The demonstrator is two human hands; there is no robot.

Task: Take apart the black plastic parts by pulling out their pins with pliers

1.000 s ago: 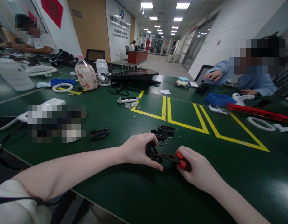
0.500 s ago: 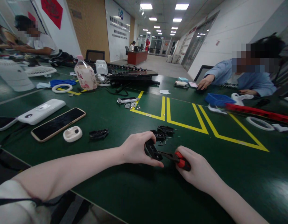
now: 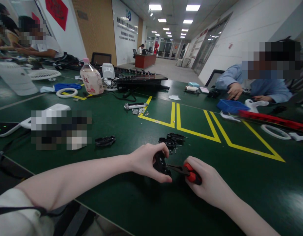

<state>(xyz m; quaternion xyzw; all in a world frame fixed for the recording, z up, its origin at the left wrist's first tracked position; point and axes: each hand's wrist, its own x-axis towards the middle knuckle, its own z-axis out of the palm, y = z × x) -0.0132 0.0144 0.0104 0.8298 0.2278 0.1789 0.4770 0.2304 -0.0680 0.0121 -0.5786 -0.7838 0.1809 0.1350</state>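
Between the thumb and fingers of my left hand [image 3: 147, 162] sits a small black plastic part [image 3: 161, 164], tilted above the green table. My right hand [image 3: 205, 177] is closed around the red and black handles of needle-nose pliers [image 3: 190, 173]. The jaws point left and reach the black part's right side; whether they grip anything there is too small to tell. Just beyond my left hand lie more black plastic parts [image 3: 172, 139] with several small screws [image 3: 173, 150] beside them. Another black part [image 3: 105, 141] rests farther left.
Yellow tape [image 3: 198, 132] marks off areas on the table [image 3: 131, 127]. A metal piece [image 3: 135, 106] lies behind my hands. A pink-capped bottle [image 3: 91, 78] stands at the back left. Across on the right, a person in a blue sleeve [image 3: 230, 78] reaches by a blue tray [image 3: 232, 106].
My left hand has turned the black part slightly, and the plier jaws remain against it. Across the table, the other person's hand has moved right, towards the blue tray.
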